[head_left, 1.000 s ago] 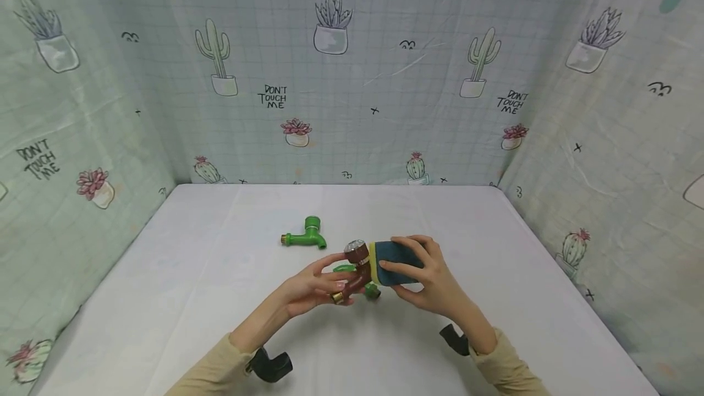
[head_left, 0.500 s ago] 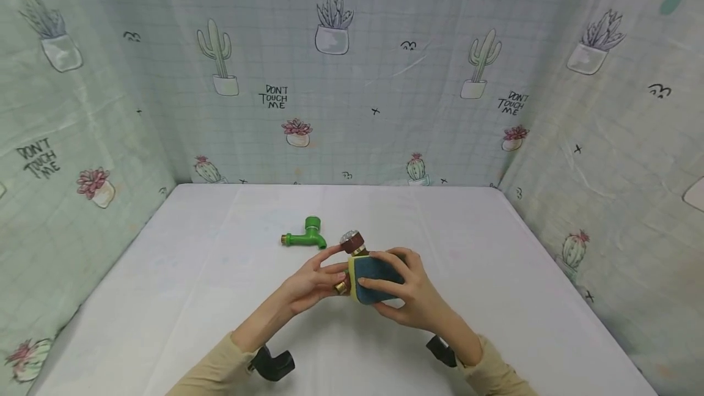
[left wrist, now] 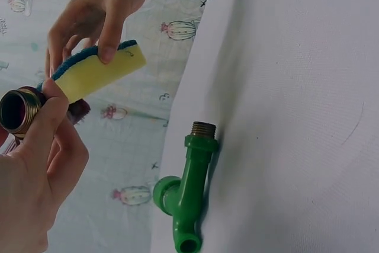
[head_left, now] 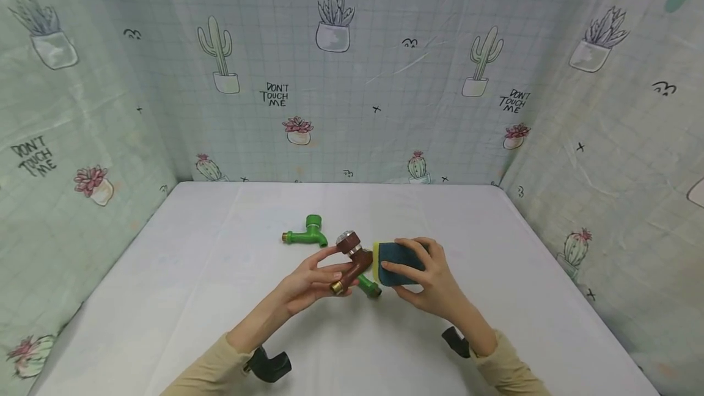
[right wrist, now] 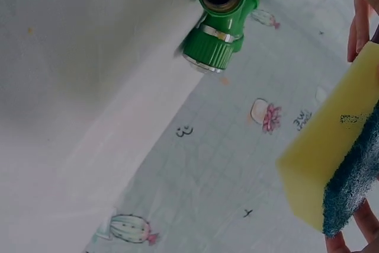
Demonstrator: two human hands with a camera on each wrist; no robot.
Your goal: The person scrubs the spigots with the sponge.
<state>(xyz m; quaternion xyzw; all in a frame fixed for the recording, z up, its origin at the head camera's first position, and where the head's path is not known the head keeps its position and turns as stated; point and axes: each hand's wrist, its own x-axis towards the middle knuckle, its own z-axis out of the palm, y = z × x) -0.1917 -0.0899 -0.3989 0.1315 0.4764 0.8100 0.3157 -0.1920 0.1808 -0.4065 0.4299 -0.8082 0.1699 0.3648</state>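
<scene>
Pale, plant-printed cloth (head_left: pixel 374 78) is hung on three sides of a white-covered table (head_left: pixel 220 274), above which both hands are raised. A brown tap (head_left: pixel 357 267) is held by the left hand (head_left: pixel 313 284), tilted, with its brass threaded end pointed down toward the wearer and its silver-topped handle uppermost. It is gripped between thumb and fingers; the fingers are only partly bent and are spread apart, one being reached up to the handle. On the left wrist view, the thumb and a fingertip are seen to be pressed close to the threaded end.

A blue-and-yellow sponge (head_left: pixel 400 264) is pinched by the right hand (head_left: pixel 434 283), whose fingers are bent and parted over the blue side and edges, opened about as wide as the block. The sponge's yellow end is brought up to the tap's spout; whether the two are touching cannot be told.

One green tap (head_left: pixel 306 236) is laid on the table beyond the left hand. Another, the nearer green tap (head_left: pixel 368 286), is partly hidden behind the brown one. Both forearms are covered by beige sleeves (head_left: pixel 206 368).
</scene>
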